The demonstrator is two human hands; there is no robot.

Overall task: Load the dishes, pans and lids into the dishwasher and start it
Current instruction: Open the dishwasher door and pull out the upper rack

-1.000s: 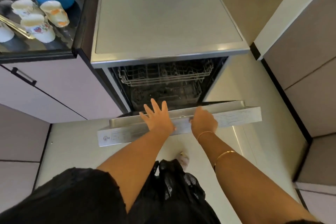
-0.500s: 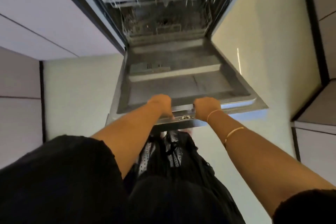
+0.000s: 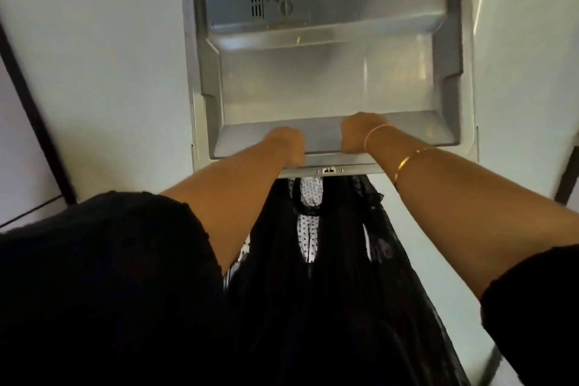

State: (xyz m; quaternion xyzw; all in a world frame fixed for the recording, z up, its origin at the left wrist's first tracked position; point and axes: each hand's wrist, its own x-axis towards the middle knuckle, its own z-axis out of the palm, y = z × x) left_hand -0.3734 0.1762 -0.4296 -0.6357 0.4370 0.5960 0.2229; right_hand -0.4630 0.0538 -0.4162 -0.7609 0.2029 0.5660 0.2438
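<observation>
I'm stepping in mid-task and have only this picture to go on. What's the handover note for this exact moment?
The left hand grips the near edge of the dishwasher door.
The right hand grips the same edge, beside it.
The door lies open, nearly flat, with its inner face up. The detergent dispenser shows on it.
Nothing to load is in view from here.
Done: door opened.
Left: load everything, close the door and start the machine.

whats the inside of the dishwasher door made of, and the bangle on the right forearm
Inner face of the dishwasher door: probably stainless steel, satin grey with soft, blurred reflections and pressed contours. The bangle: thin, shiny yellow metal, gold-coloured; whether it is real gold cannot be told.
</observation>
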